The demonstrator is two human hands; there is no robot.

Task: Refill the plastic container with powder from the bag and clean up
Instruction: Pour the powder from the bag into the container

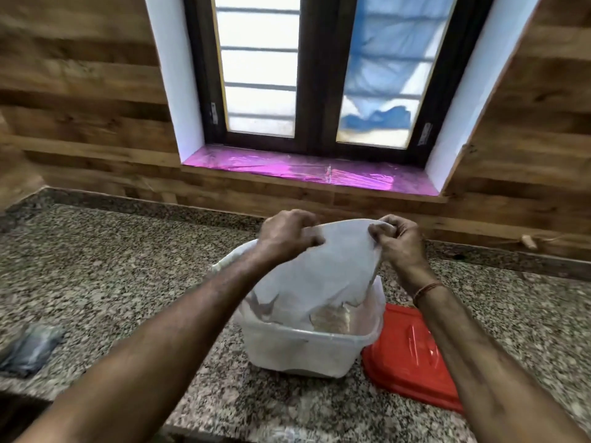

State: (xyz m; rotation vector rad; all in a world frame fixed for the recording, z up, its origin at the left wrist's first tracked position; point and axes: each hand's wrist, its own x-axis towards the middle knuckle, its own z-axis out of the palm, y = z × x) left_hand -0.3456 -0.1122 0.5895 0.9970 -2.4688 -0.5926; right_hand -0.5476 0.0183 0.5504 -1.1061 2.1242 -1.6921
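Observation:
A translucent plastic container (pixel 297 346) stands on the granite counter, its mouth uncovered. A white plastic bag (pixel 323 276) hangs upside down over it, its lower end inside the container. My left hand (pixel 287 235) pinches the bag's upper left corner. The upper right corner is gripped by my right hand (pixel 396 238). Pale brownish powder (pixel 329 318) shows inside the container under the bag. The red lid (pixel 412 359) lies flat on the counter just right of the container.
A grey cloth or pouch (pixel 30 348) lies at the left of the granite counter (pixel 128 266). A wood-panelled wall and a window with a pink-lined sill (pixel 307 169) are behind. The counter's front edge runs below my arms.

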